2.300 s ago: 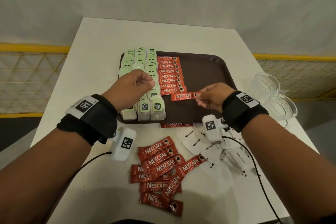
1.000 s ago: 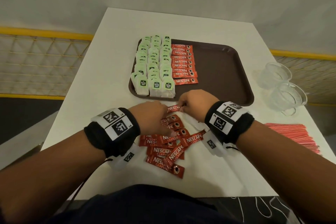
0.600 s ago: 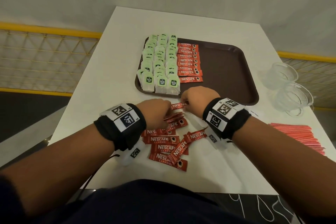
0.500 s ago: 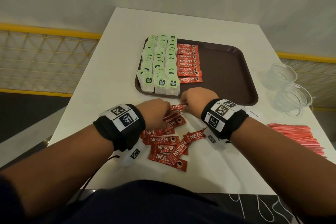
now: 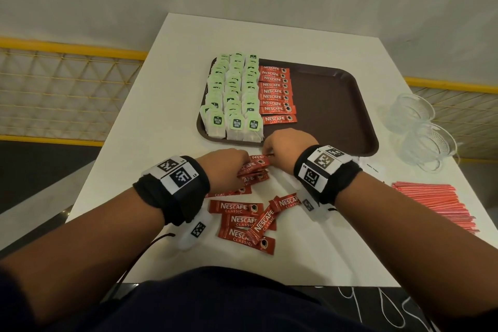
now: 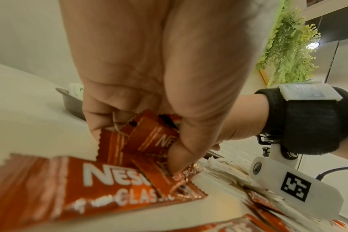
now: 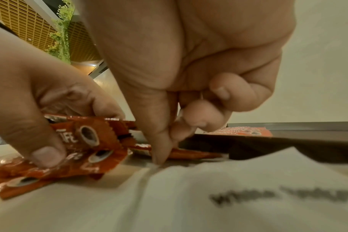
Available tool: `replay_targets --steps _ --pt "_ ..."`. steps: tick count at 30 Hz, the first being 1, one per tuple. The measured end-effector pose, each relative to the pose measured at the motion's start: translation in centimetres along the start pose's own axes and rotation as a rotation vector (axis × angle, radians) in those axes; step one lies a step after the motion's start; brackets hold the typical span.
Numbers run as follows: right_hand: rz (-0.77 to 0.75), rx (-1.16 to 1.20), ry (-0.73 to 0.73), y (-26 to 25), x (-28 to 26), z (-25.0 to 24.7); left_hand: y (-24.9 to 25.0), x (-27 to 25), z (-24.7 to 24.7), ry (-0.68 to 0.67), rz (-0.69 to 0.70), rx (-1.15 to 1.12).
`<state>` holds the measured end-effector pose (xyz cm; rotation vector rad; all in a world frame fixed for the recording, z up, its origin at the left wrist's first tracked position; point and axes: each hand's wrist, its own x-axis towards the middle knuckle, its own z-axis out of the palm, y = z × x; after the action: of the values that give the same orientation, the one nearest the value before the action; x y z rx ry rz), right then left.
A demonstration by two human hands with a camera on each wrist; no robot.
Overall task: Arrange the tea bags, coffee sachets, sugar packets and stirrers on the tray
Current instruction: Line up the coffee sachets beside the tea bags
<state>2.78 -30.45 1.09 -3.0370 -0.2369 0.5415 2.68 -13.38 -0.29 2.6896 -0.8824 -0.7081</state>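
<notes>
Head view: nine coffee sachets (image 5: 277, 96) lie in a column on the tray (image 5: 334, 105), beside three rows of tea bags (image 5: 233, 94). Just before the tray's near rim, the left hand (image 5: 225, 167) pinches several loose sachets (image 5: 254, 167); the right hand (image 5: 288, 147), fingers curled, pinches one sachet's (image 7: 181, 153) end. About five more sachets (image 5: 249, 219) lie nearer. Stirrers (image 5: 433, 203) lie right, near two clear cups (image 5: 420, 131).

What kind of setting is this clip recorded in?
Probably a café, pantry or office refreshment corner: a white table beside yellow mesh railing, a brown serving tray, clear plastic cups, and hanging greenery indoors.
</notes>
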Motion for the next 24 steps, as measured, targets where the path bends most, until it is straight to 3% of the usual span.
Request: replay_targets --steps 6,9,12,15,19,24 --pt "-0.026 0.097 0.052 0.7 -0.4 -1.0 -0.9 -0.1 -0.3 0.006 0.002 -0.005" --pt "-0.014 0.11 0.182 1.2 -1.1 -1.8 -1.5 -0.2 -1.2 0.019 0.045 -0.196" --pt "0.038 0.248 0.325 2.0 -1.8 -2.3 -1.9 -0.6 -2.3 0.019 0.003 -0.435" --pt "0.05 0.528 0.339 2.8 -2.7 -2.3 -2.1 -0.5 -3.2 0.035 -0.045 -0.719" --pt "-0.037 0.847 0.361 3.1 -3.2 -1.8 -1.9 0.3 -3.9 0.159 -0.087 -0.979" --pt "-0.062 0.956 0.415 3.3 -3.0 -1.2 -1.6 1.8 -4.3 0.164 -0.104 -1.2"
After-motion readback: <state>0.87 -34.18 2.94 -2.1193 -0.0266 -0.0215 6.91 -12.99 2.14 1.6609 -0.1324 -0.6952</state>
